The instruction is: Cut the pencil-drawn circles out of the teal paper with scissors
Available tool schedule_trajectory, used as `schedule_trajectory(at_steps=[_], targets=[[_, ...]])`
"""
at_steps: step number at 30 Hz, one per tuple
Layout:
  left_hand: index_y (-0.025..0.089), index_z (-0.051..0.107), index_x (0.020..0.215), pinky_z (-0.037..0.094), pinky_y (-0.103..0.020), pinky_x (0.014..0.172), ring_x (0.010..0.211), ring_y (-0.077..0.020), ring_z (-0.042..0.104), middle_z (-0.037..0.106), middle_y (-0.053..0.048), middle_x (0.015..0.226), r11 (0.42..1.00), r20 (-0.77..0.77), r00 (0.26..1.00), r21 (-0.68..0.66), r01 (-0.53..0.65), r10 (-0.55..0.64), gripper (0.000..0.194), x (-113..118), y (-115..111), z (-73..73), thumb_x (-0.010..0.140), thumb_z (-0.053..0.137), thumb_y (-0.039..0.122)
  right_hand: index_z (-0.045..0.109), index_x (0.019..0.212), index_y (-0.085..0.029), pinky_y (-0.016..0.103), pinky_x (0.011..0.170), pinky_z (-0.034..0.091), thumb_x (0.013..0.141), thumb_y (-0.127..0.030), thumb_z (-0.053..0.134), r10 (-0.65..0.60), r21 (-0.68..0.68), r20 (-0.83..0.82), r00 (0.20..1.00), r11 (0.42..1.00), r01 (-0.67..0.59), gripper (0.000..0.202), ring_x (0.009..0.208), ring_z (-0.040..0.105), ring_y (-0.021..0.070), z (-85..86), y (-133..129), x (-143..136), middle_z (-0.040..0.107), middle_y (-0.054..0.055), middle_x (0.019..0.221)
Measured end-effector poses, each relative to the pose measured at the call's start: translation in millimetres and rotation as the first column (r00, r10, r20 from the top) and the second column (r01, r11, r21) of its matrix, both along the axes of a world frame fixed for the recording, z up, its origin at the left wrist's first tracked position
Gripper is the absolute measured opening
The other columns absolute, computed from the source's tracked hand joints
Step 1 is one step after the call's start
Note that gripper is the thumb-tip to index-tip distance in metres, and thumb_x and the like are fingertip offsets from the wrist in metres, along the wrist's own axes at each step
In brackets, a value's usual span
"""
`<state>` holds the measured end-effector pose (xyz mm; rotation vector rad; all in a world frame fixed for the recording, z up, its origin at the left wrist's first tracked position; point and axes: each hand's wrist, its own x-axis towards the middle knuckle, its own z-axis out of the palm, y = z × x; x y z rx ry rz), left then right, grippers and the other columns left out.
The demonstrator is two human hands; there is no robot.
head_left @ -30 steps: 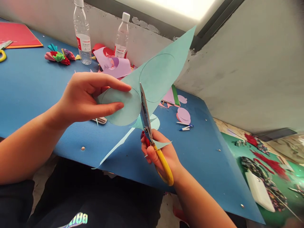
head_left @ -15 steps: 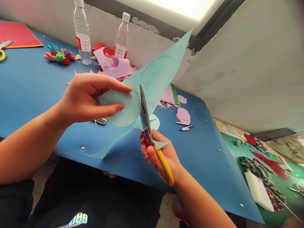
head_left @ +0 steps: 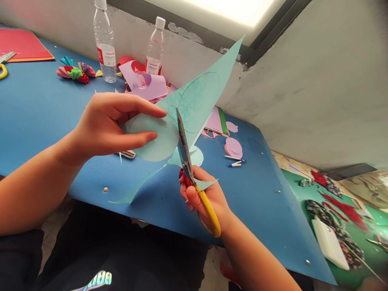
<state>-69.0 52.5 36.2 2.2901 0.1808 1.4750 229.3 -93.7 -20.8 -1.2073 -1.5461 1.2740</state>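
My left hand (head_left: 112,125) pinches a light teal sheet of paper (head_left: 201,97), its thumb and forefinger lying over a drawn circle that is partly cut round. Another pencilled outline shows on the sheet's upper right part. In my right hand (head_left: 206,194) are scissors (head_left: 185,149) with one yellow and one red handle; the blades point up and sit at the circle's right edge. A thin cut strip of the paper curls down on the left, and a small pointed offcut (head_left: 206,184) lies across the scissors by my right fingers.
Two water bottles (head_left: 104,52) stand by the wall, beside purple and red paper scraps (head_left: 148,87). Purple paper ovals (head_left: 233,148) and pens (head_left: 236,163) lie to the right. At left are a fabric-like colourful bundle (head_left: 77,72), red sheets (head_left: 24,44) and other scissors (head_left: 3,70).
The scissor tips have shifted very slightly left along the circle's edge. Both hands hold nearly the same position, and the paper has hardly moved.
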Motion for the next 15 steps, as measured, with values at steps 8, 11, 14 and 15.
schedule_trajectory(at_steps=[8, 11, 14, 15], targets=[[0.018, 0.09, 0.142, 0.086, -0.04, 0.09, 0.106, -0.0264, 0.095, 0.095, -0.005, 0.121, 0.994, -0.039, 0.997, -0.085, -0.069, 0.066, 0.047, -0.8, -5.9, -0.2, 0.096, 0.099, 0.014, 0.06, 0.096, -0.026, 0.03, 0.051, 0.033, 0.099, -0.095, 0.084, 0.016, -0.008, -0.03, 0.999, 1.0, -0.017, 0.073, 0.059, 0.04, 0.0128, 0.8, -0.2, 0.3, 0.051, -0.005, 0.071], [0.019, 0.091, 0.142, 0.085, -0.037, 0.089, 0.105, -0.0255, 0.096, 0.095, -0.004, 0.122, 0.996, -0.014, 0.999, -0.082, -0.043, 0.042, 0.053, 0.5, -5.7, -0.2, 0.092, 0.097, 0.005, 0.062, 0.096, -0.025, 0.03, 0.051, 0.033, 0.099, -0.094, 0.085, 0.005, 0.002, -0.033, 0.999, 1.0, -0.005, 0.072, 0.059, 0.04, 0.0129, 0.3, -0.3, 0.5, 0.054, -0.004, 0.073], [0.02, 0.091, 0.143, 0.085, -0.036, 0.091, 0.106, -0.0249, 0.096, 0.096, -0.003, 0.122, 0.997, -0.002, 1.0, -0.073, -0.014, 0.013, 0.057, 1.3, -4.0, 0.1, 0.09, 0.095, 0.0, 0.062, 0.096, -0.025, 0.03, 0.051, 0.033, 0.099, -0.093, 0.085, 0.007, 0.0, -0.036, 0.999, 1.0, -0.007, 0.072, 0.059, 0.04, 0.0127, -0.2, -0.3, 0.6, 0.054, -0.004, 0.073], [0.021, 0.091, 0.143, 0.085, -0.037, 0.092, 0.106, -0.025, 0.096, 0.096, -0.003, 0.121, 0.998, -0.001, 1.0, -0.069, -0.011, 0.011, 0.058, 1.3, -3.4, 0.1, 0.089, 0.095, -0.001, 0.061, 0.096, -0.025, 0.03, 0.051, 0.033, 0.099, -0.093, 0.085, 0.009, -0.002, -0.038, 0.999, 1.0, -0.009, 0.072, 0.059, 0.04, 0.0126, -0.2, -0.3, 0.6, 0.054, -0.004, 0.072]])
